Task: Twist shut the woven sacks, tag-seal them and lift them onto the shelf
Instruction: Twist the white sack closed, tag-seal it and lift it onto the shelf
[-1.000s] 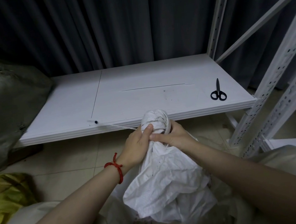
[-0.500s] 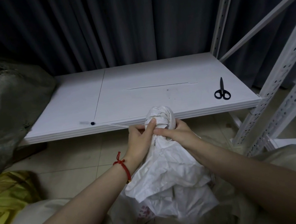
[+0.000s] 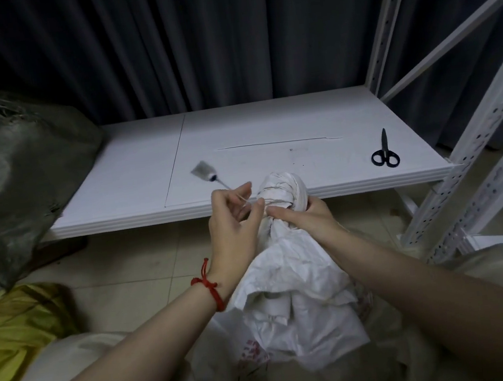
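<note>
Both your hands meet at the twisted neck of the white woven sack (image 3: 294, 280), which stands just in front of the shelf (image 3: 267, 124) edge. Your right hand (image 3: 308, 218) curls its fingers round the neck; your left hand (image 3: 232, 224) pinches the thin tag seal (image 3: 206, 172) between fingers and thumb, and its blurred tag end sticks out over the shelf. Scissors (image 3: 384, 153) lie well apart, to the right.

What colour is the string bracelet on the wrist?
Red. The knotted string bracelet shows best in the head view.
</note>
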